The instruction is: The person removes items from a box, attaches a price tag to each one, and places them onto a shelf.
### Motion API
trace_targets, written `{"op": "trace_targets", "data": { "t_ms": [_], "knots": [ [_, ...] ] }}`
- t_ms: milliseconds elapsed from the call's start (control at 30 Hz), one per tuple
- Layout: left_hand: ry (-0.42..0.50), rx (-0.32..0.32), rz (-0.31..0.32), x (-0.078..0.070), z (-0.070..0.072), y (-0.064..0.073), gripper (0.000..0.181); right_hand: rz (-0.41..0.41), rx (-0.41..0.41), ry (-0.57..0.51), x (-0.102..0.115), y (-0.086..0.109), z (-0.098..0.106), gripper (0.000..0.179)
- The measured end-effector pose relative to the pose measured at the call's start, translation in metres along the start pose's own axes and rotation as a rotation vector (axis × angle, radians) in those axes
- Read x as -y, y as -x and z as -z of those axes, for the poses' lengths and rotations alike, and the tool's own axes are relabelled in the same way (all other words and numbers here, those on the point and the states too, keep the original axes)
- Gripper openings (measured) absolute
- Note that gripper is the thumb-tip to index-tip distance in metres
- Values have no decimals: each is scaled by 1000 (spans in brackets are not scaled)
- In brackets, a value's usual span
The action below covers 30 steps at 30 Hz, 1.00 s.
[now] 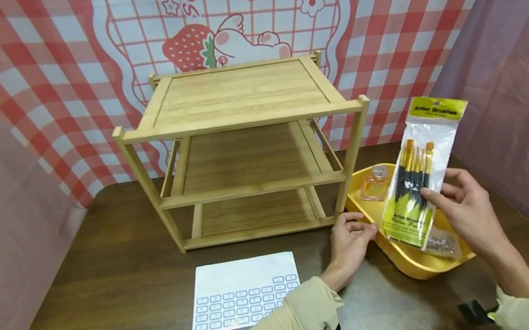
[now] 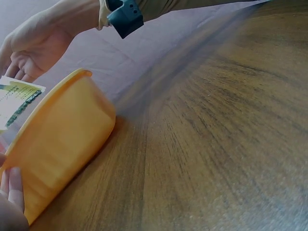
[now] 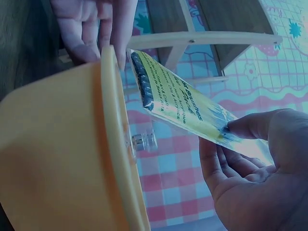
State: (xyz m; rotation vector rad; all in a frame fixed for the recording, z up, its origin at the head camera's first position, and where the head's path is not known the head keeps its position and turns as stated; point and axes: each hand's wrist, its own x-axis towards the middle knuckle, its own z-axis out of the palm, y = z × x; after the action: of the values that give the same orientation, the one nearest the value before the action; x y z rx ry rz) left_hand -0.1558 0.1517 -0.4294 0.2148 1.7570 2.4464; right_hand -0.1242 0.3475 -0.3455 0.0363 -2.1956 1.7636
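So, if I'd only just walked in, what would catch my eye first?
Probably the wooden shelf, standing on the table in front of a red-checked cloth with strawberries. Then the bright pack of brushes, which the right hand holds above the yellow tub, to the right of the shelf; the left hand pinches the tub's rim.

Can't read tiny marks on the white sheet, partly hidden behind the left sleeve. Can't see the whole clear bag, partly behind the brush pack. In the left wrist view, can't see the whole left hand or yellow tub, cut by the edge.
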Motion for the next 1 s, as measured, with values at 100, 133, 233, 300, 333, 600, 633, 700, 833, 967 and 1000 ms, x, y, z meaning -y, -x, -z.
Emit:
{"op": "trace_targets", "data": {
  "t_ms": [100, 133, 233, 300, 333, 600, 633, 700, 833, 967, 1000],
  "knots": [
    [-2, -2, 1, 0, 0, 0, 26, 5, 10, 1, 2, 3, -2, 32],
    [-6, -3, 0, -1, 0, 0, 26, 6, 14, -1, 3, 4, -3, 32],
    [-20, -10, -5, -2, -1, 1, 25, 15, 30, -29, 4, 7, -6, 32],
    [-29, -14, -7, -3, -1, 1, 25, 22, 37, -31, 4, 9, -7, 32],
    [-36, -16, -8, -3, -2, 1, 25, 26, 41, -37, 4, 10, -8, 32],
    [-56, -27, -1, -3, -2, 1, 25, 40, 59, -38, 6, 19, -15, 31],
    [-58, -32, -3, -3, -2, 0, 25, 43, 61, -30, 6, 20, -15, 30],
    [-61, -39, -6, -2, -3, 0, 24, 47, 64, -18, 5, 22, -17, 31],
    [-63, -46, -11, -1, -3, 0, 24, 59, 71, -30, 5, 25, -19, 32],
    [-72, -44, -14, -1, -2, 0, 23, 63, 82, -77, 4, 27, -22, 33],
    [-81, -44, -16, -1, -2, 0, 23, 61, 82, -81, 4, 28, -22, 33]
  ]
}}
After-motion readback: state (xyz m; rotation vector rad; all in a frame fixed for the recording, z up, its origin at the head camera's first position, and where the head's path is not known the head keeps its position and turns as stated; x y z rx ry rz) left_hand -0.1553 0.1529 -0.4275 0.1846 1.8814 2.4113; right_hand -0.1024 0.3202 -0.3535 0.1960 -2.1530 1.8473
